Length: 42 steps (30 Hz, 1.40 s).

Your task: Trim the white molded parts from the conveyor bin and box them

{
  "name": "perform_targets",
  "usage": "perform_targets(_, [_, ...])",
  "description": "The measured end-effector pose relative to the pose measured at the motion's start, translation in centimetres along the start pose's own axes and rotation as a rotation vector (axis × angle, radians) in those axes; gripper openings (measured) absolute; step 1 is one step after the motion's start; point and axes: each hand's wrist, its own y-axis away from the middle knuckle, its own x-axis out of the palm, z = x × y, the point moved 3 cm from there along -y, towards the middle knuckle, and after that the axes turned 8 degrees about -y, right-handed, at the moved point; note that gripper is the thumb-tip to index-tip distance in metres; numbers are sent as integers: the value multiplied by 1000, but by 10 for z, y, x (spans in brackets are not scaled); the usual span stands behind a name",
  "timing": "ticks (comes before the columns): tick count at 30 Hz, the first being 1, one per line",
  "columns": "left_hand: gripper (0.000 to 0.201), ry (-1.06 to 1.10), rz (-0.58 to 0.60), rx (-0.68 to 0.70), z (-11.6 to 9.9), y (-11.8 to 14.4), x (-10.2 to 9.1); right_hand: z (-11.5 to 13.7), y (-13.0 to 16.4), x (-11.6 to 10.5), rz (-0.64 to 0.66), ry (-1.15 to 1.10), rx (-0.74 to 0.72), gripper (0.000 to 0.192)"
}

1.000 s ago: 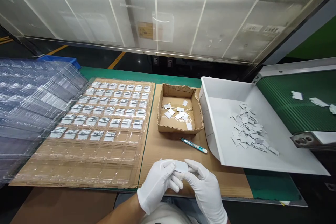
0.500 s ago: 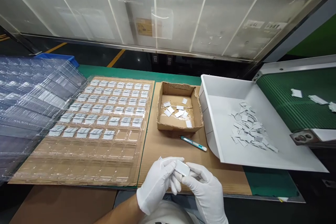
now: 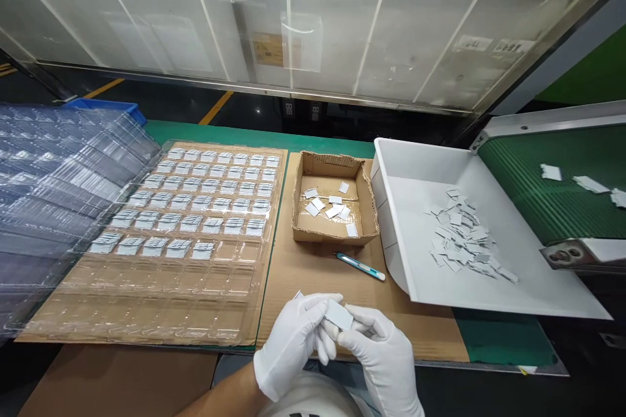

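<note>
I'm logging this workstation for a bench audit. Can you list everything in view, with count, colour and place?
clear blister tray: one, transparent, on cardboard at left; far rows filled with small grey parts, near rows bare
stacked trays: a pile, clear, far left
cardboard box: one, brown, centre, holding several white pieces
cutter: one, teal and white, just before the box
white bin: one, right of the box, with a heap of pale pieces
conveyor belt: one, green, far right, a few pieces on it
blue crate: one, behind the stack
small plate: one, white-grey, between both hands
left hand: white glove, pinching the plate
right hand: white glove, pinching the plate
</note>
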Motion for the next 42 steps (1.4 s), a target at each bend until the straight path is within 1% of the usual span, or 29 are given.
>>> perform_targets(2, [63, -28, -5, 3, 2, 1, 0, -1, 1, 1, -1, -1, 1, 30])
perform_targets(4, [59, -145, -10, 17, 0, 2, 1, -2, 0, 1, 12, 9, -6, 27])
perform_targets(6, [44, -334, -13, 50, -11, 0, 5, -1, -2, 0, 27, 42, -37, 29])
perform_targets(7, [36, -426, -17, 78, -21, -4, 8, 0, -4, -3, 12, 72, -79, 34])
perform_targets(9, [24, -534, -42, 157, -50, -17, 15, 3, -10, -13, -69, 161, -212, 44])
perform_targets(10, [20, -571, -70, 221, -70, -27, 19, 5, -14, -19, -127, 226, -287, 45])
perform_targets(11, [16, -606, -107, 292, -90, -37, 22, 7, -17, -25, -179, 307, -355, 43])
perform_targets(12, [17, -660, -138, 369, -110, -47, 24, 7, -21, -31, -206, 400, -406, 38])
perform_targets(13, [20, -844, -186, 519, -130, -54, 28, 6, -24, -35, -209, 500, -438, 33])
perform_targets(14, [20, -1033, -262, 642, -146, -60, 30, 4, -27, -37, -181, 602, -454, 29])
perform_targets(15, [25, -1203, -343, 730, -157, -62, 31, 0, -29, -39, -133, 700, -465, 26])
perform_targets(16, [32, -1334, -411, 800, -162, -62, 31, -5, -30, -39, -72, 790, -471, 25])
perform_targets(17, [37, -1403, -448, 836, -161, -59, 30, -12, -30, -38, -15, 872, -479, 25])
perform_targets(18, [37, -1426, -448, 852, -155, -54, 27, -19, -29, -38, 29, 946, -494, 23])
perform_targets(19, [34, -1419, -411, 862, -145, -48, 24, -26, -27, -37, 54, 1011, -525, 19])
perform_targets(21, [27, -1387, -277, 825, -114, -35, 16, -37, -23, -36, 49, 1119, -654, 7])
perform_targets(22, [24, -1385, -208, 764, -96, -31, 12, -41, -22, -35, 34, 1156, -734, 11])
perform_targets(24, [22, -1386, -90, 545, -59, -27, 3, -46, -20, -34, 0, 1195, -870, 26])
perform_targets(25, [22, -1380, -56, 432, -42, -27, 0, -46, -20, -34, -11, 1199, -916, 30])
perform_targets(27, [27, -1314, -32, 252, -15, -28, -4, -42, -20, -31, -18, 1186, -966, 31])
perform_targets(28, [30, -1225, -33, 179, -5, -29, -5, -39, -19, -28, -14, 1175, -991, 29])
perform_targets(30, [39, -929, -32, 33, 9, -31, -5, -29, -16, -20, 20, 1135, -1036, 26])
perform_targets(32, [48, -588, -18, -71, 15, -29, -4, -18, -12, -12, 47, 1081, -1086, 24])
perform_targets(33, [50, -457, -18, -93, 14, -27, -4, -13, -10, -9, 41, 1048, -1110, 23])
perform_targets(35, [52, -308, -23, -98, 9, -22, -5, -4, -7, -6, -23, 965, -1110, 17])
perform_targets(37, [52, -266, -27, -98, 1, -15, -7, 3, -6, -6, -75, 878, -1040, 23])
perform_targets(38, [52, -271, -23, -99, -3, -12, -8, 5, -7, -6, -64, 831, -990, 29])
perform_targets(40, [53, -297, -11, -90, -10, -6, -8, 8, -7, -5, 16, 736, -894, 35])
perform_targets(42, [52, -306, 8, -81, -13, -2, -8, 10, -6, -4, 98, 640, -817, 31])
